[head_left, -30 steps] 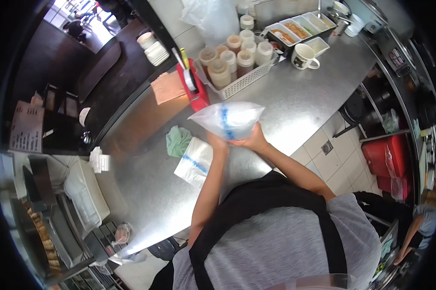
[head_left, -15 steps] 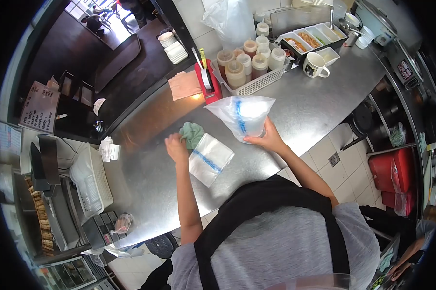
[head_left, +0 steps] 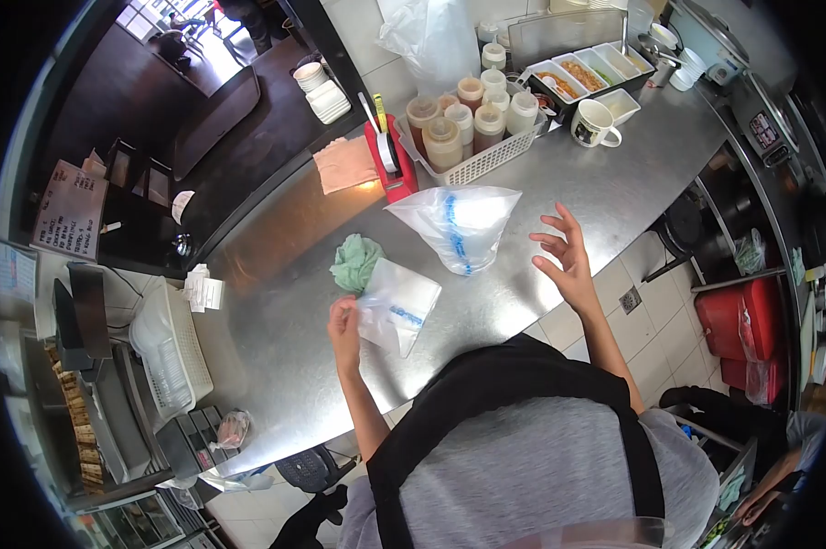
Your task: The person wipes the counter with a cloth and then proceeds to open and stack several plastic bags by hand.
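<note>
My left hand (head_left: 343, 320) pinches the left edge of a stack of clear plastic bags (head_left: 404, 297) with a blue printed stripe, lifting that edge a little off the steel counter (head_left: 276, 339). Just behind the stack lies a crumpled green cloth (head_left: 357, 263). A filled plastic bag (head_left: 463, 224) with the same blue print stands on the counter, its wide top fanned out; its contents are hard to make out. To the right of that bag, my right hand (head_left: 567, 261) is in the air, fingers apart, holding nothing.
Behind the filled bag are a red tape dispenser (head_left: 392, 165), a basket of squeeze bottles (head_left: 486, 157), a mug (head_left: 596, 123) and a box of toppings (head_left: 582, 78). An orange cloth (head_left: 346, 166) lies left of the dispenser. A white basket (head_left: 191, 343) stands at the left. Another person's arm (head_left: 770, 485) shows at lower right.
My right hand has let go of the filled bag and moved right, fingers opening. My left hand has come from the green cloth down to the bag stack and raised its edge.
</note>
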`<action>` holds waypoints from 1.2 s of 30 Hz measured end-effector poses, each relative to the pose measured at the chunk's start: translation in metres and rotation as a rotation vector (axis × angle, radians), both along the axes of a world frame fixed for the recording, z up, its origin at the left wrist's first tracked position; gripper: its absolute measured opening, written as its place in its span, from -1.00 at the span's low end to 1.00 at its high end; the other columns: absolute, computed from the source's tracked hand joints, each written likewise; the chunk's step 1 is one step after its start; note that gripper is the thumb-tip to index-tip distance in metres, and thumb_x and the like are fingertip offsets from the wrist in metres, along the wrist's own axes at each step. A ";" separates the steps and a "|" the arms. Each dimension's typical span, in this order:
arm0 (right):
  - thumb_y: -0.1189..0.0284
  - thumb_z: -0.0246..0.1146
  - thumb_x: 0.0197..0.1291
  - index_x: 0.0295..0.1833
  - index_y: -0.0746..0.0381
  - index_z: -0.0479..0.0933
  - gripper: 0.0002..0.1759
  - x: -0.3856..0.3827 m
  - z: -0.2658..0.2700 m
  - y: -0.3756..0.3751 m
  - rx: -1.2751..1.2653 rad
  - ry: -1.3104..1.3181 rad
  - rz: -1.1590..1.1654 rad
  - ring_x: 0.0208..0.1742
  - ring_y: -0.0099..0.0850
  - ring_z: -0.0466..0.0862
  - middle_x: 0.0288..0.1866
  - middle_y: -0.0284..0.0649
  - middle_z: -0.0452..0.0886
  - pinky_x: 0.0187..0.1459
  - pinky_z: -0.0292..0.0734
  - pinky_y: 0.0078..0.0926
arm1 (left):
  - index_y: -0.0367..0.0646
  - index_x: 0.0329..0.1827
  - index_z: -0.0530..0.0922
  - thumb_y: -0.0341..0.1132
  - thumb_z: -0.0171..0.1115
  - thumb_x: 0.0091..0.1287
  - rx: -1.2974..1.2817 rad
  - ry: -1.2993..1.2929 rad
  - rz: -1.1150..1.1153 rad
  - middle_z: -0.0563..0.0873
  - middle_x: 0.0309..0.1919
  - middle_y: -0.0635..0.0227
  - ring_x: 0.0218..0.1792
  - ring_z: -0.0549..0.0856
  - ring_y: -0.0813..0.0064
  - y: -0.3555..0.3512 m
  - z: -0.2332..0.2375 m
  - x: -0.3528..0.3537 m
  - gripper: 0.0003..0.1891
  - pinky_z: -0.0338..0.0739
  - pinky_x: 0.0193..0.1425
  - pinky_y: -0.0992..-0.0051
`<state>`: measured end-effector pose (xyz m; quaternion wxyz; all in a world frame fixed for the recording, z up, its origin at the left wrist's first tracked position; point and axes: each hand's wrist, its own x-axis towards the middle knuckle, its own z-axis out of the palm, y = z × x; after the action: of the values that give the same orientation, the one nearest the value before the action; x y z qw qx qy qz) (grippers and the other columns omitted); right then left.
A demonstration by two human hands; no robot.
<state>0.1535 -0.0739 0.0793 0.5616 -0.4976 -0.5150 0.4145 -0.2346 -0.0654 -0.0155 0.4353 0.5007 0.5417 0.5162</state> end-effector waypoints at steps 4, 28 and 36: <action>0.47 0.37 -0.05 0.36 0.18 0.09 -0.15 -0.013 0.019 0.005 0.142 0.012 -0.031 0.13 -0.33 0.46 0.18 -0.14 0.31 0.12 0.31 -0.38 | -0.21 0.06 0.41 -0.28 -0.01 0.37 -0.057 -0.598 0.210 0.46 0.05 0.26 0.01 0.48 0.43 0.002 0.031 0.001 -0.72 0.39 0.07 0.42; 0.58 0.14 0.13 -0.36 0.21 0.42 -0.94 -0.012 0.038 0.011 0.224 0.310 -0.054 -0.29 -0.61 0.52 -0.33 -0.34 0.54 -0.20 0.43 -0.64 | -0.15 -0.31 0.47 -0.33 0.04 0.36 0.005 -0.474 0.309 0.54 -0.39 0.53 -0.34 0.47 0.75 -0.027 0.124 0.039 -0.88 0.36 -0.22 0.70; 0.37 0.04 0.27 -0.22 0.25 0.51 -0.80 0.069 0.081 -0.019 0.010 -0.160 -0.127 -0.33 -0.52 0.55 -0.38 -0.32 0.57 -0.25 0.46 -0.59 | -0.14 -0.30 0.48 -0.33 0.01 0.37 0.063 -0.218 0.372 0.53 -0.37 0.55 -0.34 0.44 0.76 -0.033 0.150 -0.004 -0.87 0.33 -0.20 0.70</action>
<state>0.2224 -0.0927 0.1601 0.5462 -0.5581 -0.5276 0.3345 -0.2391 -0.0980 0.1345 0.3726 0.3468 0.5580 0.6554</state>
